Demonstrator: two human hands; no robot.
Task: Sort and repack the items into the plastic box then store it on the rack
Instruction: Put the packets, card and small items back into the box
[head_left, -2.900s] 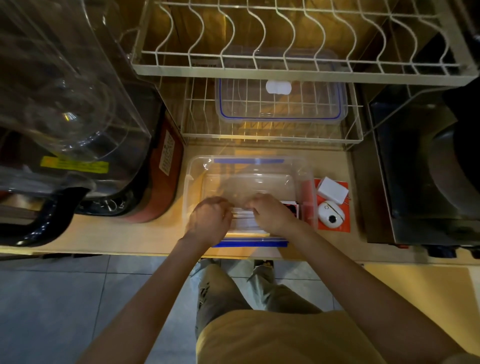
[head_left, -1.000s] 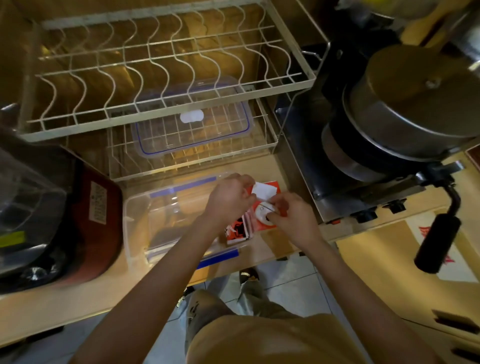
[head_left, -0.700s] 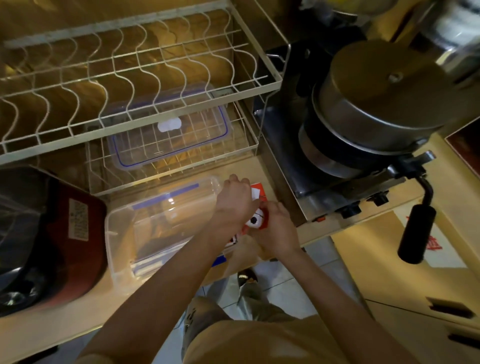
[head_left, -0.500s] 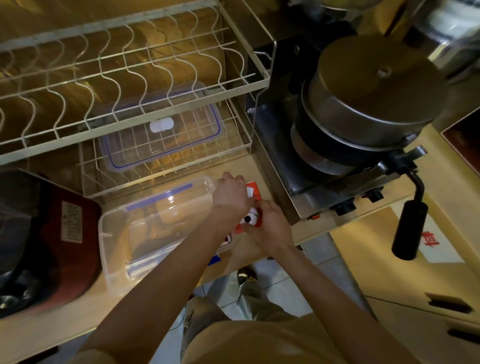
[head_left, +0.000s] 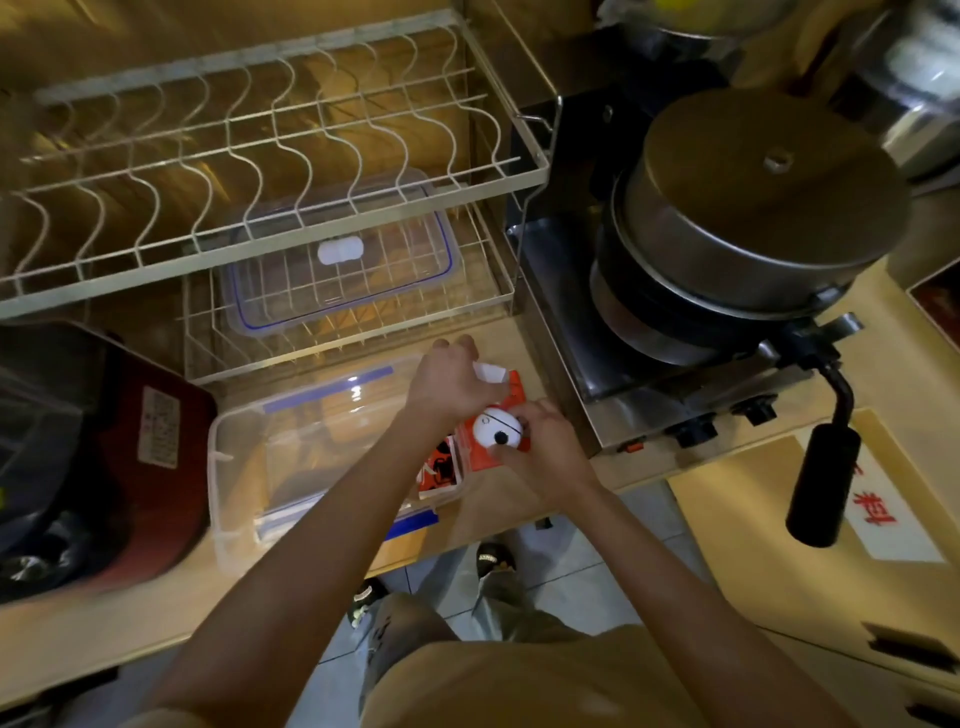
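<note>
While a dark red appliance crowds the counter's left end, the clear plastic box lies open beside it near the front edge, its long axis running along that edge and rising slightly toward the right, blue clips on both long sides. Behind it, on the lower shelf of the wire rack, rests the box's lid, rimmed in blue, long axis parallel to the box. Inside the box at its right end stands a small orange and black packet. Just past that end, the left hand is curled over a white block, fingers bent and close together on it. The right hand pinches a round white device between thumb and fingertips, its black dot facing up, over an orange card lying on the counter. Farther right sits a steel stove carrying a lidded pot.
</note>
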